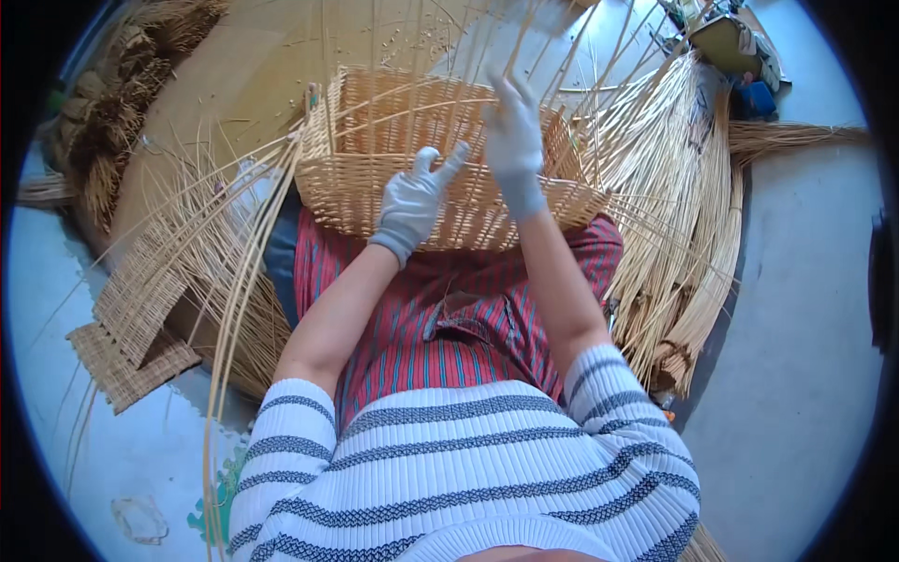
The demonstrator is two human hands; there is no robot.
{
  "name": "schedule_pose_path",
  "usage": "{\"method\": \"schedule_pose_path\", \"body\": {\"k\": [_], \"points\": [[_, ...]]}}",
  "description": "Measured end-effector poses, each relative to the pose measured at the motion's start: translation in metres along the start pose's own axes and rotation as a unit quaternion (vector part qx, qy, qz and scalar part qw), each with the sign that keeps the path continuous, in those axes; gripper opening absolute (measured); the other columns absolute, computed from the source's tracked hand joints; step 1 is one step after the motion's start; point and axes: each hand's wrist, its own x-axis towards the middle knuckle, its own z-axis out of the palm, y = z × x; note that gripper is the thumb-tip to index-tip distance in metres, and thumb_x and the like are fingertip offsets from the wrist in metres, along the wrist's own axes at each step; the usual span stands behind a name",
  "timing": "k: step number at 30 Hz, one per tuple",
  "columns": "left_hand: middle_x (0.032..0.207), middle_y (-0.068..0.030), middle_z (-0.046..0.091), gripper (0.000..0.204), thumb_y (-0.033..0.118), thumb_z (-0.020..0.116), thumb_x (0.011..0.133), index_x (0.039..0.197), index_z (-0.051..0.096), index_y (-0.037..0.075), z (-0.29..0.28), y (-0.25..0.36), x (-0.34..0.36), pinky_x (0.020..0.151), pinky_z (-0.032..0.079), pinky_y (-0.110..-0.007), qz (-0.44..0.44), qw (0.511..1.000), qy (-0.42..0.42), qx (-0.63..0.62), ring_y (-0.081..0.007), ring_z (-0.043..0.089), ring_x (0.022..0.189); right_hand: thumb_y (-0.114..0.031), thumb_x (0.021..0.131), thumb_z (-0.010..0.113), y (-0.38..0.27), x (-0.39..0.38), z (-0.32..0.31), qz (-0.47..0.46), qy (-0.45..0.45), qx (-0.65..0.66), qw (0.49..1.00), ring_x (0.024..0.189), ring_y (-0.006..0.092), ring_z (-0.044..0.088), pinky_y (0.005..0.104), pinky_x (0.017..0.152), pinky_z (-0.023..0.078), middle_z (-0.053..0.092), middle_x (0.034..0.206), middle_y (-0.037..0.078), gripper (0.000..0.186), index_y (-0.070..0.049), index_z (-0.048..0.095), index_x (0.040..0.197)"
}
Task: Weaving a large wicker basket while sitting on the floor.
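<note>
A half-woven wicker basket (351, 192) of pale tan rods rests across my lap, with upright rods standing from its rim. My left hand (412, 201), in a light grey-white work glove, is at the basket's near wall, thumb and index finger apart. My right hand (515, 140), gloved the same way, is raised over the basket's right half. Its fingers stretch upward beside an upright rod, slightly blurred, and I see no clear grip on it. Several long loose rods (245, 290) run from the basket's left corner down past my left arm.
Bundles of pale rods (670, 206) lie at the right, and darker bundled stalks (117, 103) at the far left. Flat woven pieces (140, 300) rest at left among thin rods. A blue object (755, 98) sits at the far right. Small scraps dot the tan mat (257, 66).
</note>
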Motion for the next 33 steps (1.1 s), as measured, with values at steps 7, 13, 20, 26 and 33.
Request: {"method": "schedule_pose_path", "body": {"k": [7,13,20,26,33], "points": [[0.123,-0.0116,0.056,0.055,0.007,0.06,0.087,0.136,0.06,0.03,0.023,0.014,0.018,0.082,0.051,-0.041,0.113,0.983,0.13,0.067,-0.0286,0.063,0.097,-0.009,0.101,0.055,0.089,-0.111,-0.073,0.267,0.131,0.325,0.898,0.1,0.0139,0.062,0.0329,0.081,0.055,0.065,0.11,0.01,0.01,-0.006,0.058,0.11],[0.112,-0.0126,0.054,0.08,0.0,0.054,0.086,0.155,0.031,0.033,0.05,0.089,0.037,0.062,0.056,-0.037,0.06,0.995,0.005,0.084,-0.0225,0.065,0.069,-0.004,0.093,0.063,0.054,-0.011,-0.084,0.028,-0.016,-0.088,0.996,0.105,0.0177,0.064,0.034,0.093,0.05,0.063,0.12,0.015,0.041,-0.006,0.052,0.133],[0.114,-0.0098,0.056,0.063,0.007,0.057,0.087,0.145,0.049,0.029,0.075,0.105,0.06,0.072,0.054,-0.041,0.19,0.974,0.127,0.007,-0.0272,0.062,0.088,0.001,0.096,0.057,0.154,-0.109,-0.183,0.339,0.216,0.212,0.891,0.077,0.0151,0.062,0.0295,0.067,0.056,0.062,0.089,0.006,0.031,-0.006,0.044,0.124],[0.112,-0.016,0.054,0.064,0.006,0.052,0.092,0.149,0.038,0.03,0.09,0.188,0.078,0.048,0.054,-0.037,0.065,0.992,-0.05,0.095,-0.0246,0.07,0.067,-0.017,0.076,0.083,0.137,-0.045,-0.181,0.128,0.074,-0.458,0.877,0.121,0.0359,0.054,0.0432,0.105,0.043,0.058,0.127,0.02,0.076,-0.01,0.048,0.143],[0.13,-0.0143,0.058,0.041,0.013,0.067,0.087,0.128,0.061,0.015,0.048,0.089,0.031,0.092,0.053,-0.044,0.18,0.932,0.077,-0.305,-0.0368,0.062,0.111,0.002,0.098,0.057,0.049,-0.089,-0.109,0.236,0.008,0.246,0.94,0.108,0.0163,0.063,0.0307,0.096,0.051,0.067,0.115,0.008,0.025,-0.001,0.062,0.122]]}}
